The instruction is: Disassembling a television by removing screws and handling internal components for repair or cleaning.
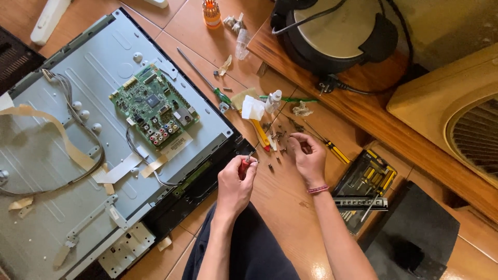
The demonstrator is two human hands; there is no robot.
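My left hand [234, 182] is closed around a small red-handled screwdriver [244, 167], its metal tip pointing up beside the edge of an opened flat-panel television [78, 207]. My right hand [307, 154] hovers over several loose screws [277, 140] on the tiled floor, fingers curled with the fingertips pinched together; what they pinch is too small to tell. A green circuit board [153, 106] is mounted on the television's grey metal back, with ribbon cables and wires running off it.
A yellow-handled screwdriver [332, 148], a green-handled screwdriver [207, 83], a small white bottle [273, 101] and a yellow brush [258, 129] lie near the screws. A black bit-set case [365, 189] sits right. A black rice cooker [337, 33] stands on a wooden bench.
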